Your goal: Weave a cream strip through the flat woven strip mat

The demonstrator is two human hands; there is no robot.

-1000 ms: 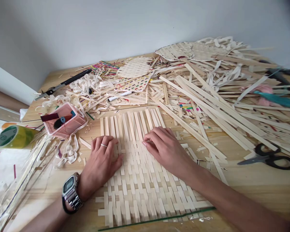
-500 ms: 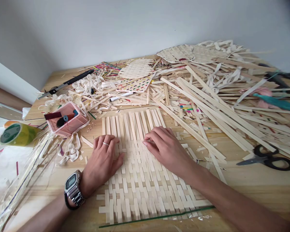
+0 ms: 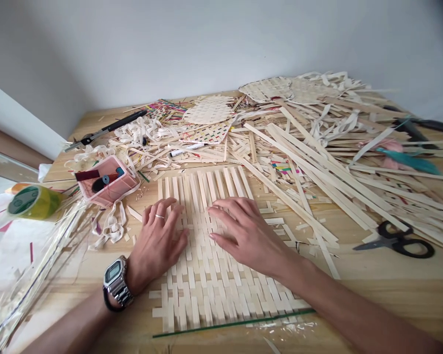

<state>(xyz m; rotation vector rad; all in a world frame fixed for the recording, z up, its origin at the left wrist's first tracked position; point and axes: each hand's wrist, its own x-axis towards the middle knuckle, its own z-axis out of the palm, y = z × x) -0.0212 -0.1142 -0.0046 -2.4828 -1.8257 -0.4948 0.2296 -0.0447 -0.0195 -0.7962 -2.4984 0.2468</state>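
A half-woven mat of pale bamboo strips (image 3: 214, 285) lies flat on the wooden table (image 3: 372, 295) in front of me. My left hand (image 3: 157, 238), with a ring and a metal wristwatch, rests palm down on the mat's left side, fingers spread. My right hand (image 3: 241, 231) lies flat on the mat's upper middle, fingers stretched out toward the loose upright strips (image 3: 206, 184). Neither hand holds anything.
Black scissors (image 3: 395, 242) lie at the right. Long loose strips (image 3: 317, 162) and woven pieces (image 3: 210, 110) cover the far half. A pink tray (image 3: 107, 184), a tape roll (image 3: 33, 201), a white marker (image 3: 186, 148) and a black-handled tool (image 3: 107, 129) sit at the left.
My right hand went from a curled pinch at the weave edge to lying flat with fingers stretched out. The left hand stayed pressed on the mat. The view shifted slightly.
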